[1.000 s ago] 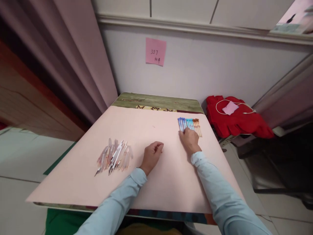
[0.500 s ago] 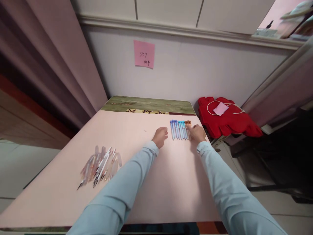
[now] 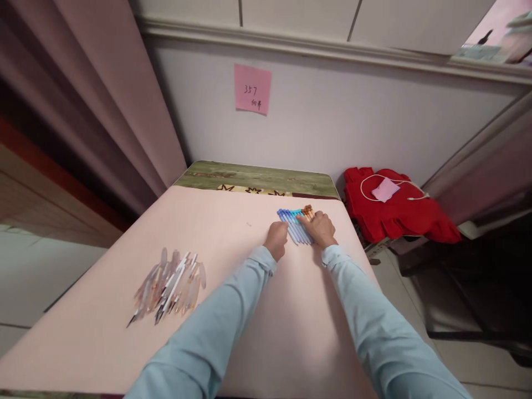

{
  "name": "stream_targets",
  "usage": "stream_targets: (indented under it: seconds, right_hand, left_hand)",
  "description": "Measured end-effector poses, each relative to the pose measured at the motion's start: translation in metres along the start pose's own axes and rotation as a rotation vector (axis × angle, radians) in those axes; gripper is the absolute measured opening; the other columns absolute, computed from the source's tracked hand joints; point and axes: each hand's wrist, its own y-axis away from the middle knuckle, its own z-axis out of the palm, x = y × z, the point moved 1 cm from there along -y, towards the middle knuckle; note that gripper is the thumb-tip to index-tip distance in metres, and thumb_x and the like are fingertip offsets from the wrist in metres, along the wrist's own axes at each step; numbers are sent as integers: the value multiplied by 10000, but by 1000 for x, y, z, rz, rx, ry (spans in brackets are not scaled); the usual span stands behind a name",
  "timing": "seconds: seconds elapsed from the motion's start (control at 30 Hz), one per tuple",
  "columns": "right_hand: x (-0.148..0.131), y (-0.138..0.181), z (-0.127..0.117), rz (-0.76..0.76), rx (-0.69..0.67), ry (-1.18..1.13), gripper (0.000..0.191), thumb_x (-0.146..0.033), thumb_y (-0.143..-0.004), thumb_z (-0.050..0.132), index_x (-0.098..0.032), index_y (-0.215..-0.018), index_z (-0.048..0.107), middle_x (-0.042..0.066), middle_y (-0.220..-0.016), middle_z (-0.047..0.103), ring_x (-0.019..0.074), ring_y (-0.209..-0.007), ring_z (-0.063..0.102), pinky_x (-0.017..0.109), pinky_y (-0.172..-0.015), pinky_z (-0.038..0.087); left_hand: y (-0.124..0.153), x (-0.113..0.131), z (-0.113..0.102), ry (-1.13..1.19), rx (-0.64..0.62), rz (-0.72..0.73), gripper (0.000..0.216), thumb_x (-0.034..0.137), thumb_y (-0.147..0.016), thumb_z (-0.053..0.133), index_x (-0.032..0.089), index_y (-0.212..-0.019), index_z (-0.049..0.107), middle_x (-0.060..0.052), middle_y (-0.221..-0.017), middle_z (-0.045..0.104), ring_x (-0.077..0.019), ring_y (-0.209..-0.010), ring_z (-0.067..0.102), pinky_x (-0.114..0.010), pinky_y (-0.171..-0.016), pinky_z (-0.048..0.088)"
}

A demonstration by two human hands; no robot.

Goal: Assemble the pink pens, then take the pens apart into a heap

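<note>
A row of slim pens [image 3: 296, 234] with blue, light-blue and brown tops lies side by side near the far right of the pink-covered table. The row slants, its lower ends to the right. My right hand [image 3: 321, 228] is closed over the right part of the row, thumb across the pens and the brown tops showing past it. At the row's left side is my left hand [image 3: 276, 239], fingers curled in against the outermost blue pen; whatever they hold is hidden. On the table's left lies a loose heap of clear pen barrels and refills [image 3: 170, 285].
The pink table cover [image 3: 233, 221] leaves a green wood-grain strip [image 3: 257, 175] bare at the back. Beyond the right edge, a red cloth [image 3: 361, 208] carries a white cable and pink paper. A pink note [image 3: 252, 88] is on the wall.
The pens have shifted left and gone from nearly upright to slanted. My right hand has moved left over them, and my left hand has closed in against the row's left side.
</note>
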Motion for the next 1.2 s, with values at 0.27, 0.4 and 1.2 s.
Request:
stream_targets:
  seconds: [0.27,0.4,1.2]
  right_hand:
    - [-37,25,7,-127,-119,48,770,-792,-798,513,-135,-1197,550,211,-1218,601,353,-1158,585,437,-942,447]
    - [-49,42,9,-195,-149,80,805,-802,-760,555,-130,-1204,542,216,-1217,605,351,-1147,600,421,-920,461]
    - [-82,73,11,-526,-411,272,748,-611,-574,855,-159,-1107,589,144,-1048,709,278,-953,682,290,-700,451]
  left_hand:
    - [32,6,-24,35,29,-3,83,282,-809,567,206,-810,534,-26,-851,594,-171,-841,550,-295,-704,349]
    - [46,8,-34,82,77,5,100,297,-825,549,199,-807,554,-48,-902,615,-187,-926,556,-301,-730,371]
    - [78,14,-86,318,125,-155,155,289,-921,545,170,-921,644,-136,-1155,676,-199,-1142,608,-304,-1004,413]
